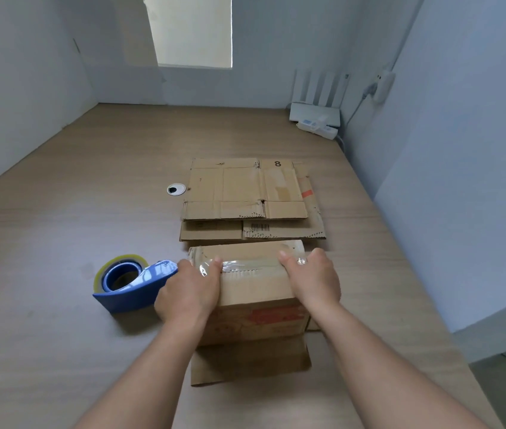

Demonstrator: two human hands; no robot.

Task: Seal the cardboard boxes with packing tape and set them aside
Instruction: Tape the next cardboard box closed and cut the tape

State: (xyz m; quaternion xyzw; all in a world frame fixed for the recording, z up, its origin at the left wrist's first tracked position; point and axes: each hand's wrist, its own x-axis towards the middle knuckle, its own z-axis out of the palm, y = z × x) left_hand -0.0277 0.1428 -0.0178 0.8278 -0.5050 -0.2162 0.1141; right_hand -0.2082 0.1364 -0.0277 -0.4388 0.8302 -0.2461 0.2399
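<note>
A small cardboard box [253, 292] stands on the wooden table in front of me, with a strip of clear packing tape [250, 264] across its top. My left hand [188, 291] grips the box's left side, thumb on the tape. My right hand [312, 278] holds the right side, thumb pressed on the tape too. A blue tape dispenser [130, 281] with a roll of clear tape lies on the table just left of my left hand, touching nothing but the table.
Flattened cardboard boxes [245, 196] are stacked beyond the box, one marked 8. A loose flap [250, 362] lies under the box toward me. A round cable grommet [176, 189] sits left of the stack. A white router and power strip [316, 119] are in the far right corner.
</note>
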